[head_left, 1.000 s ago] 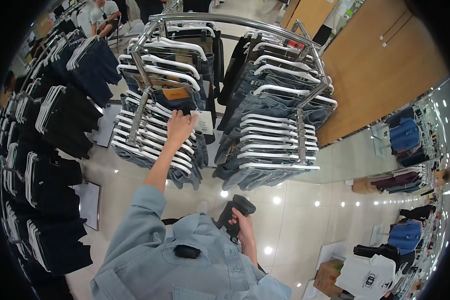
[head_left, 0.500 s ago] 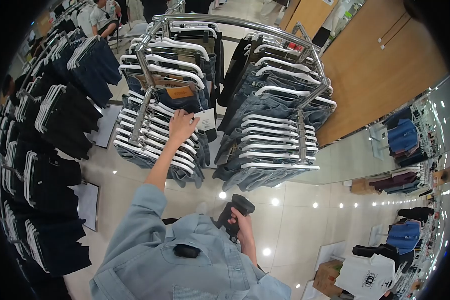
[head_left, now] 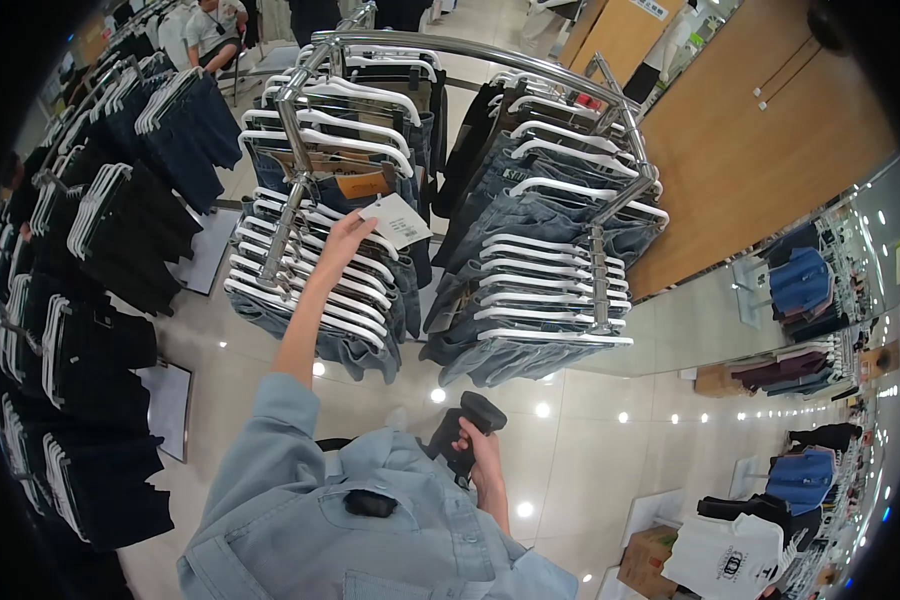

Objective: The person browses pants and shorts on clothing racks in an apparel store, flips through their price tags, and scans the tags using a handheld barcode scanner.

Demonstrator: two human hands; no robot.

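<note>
While the left grip (head_left: 346, 236) pinches the white tag (head_left: 398, 220): an edge-only hold should leave it uncovered.
Right grip (head_left: 483, 452): curled round black handheld device (head_left: 481, 410).

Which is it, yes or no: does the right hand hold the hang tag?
No, the left hand holds the hang tag; the right hand grips a black scanner.

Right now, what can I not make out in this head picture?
White tag: head view, its print is too small to read.
Black handheld device: head view, part of its handle is hidden by the right grip.
Seated person: head view, upper head cut off by the top edge.
</note>
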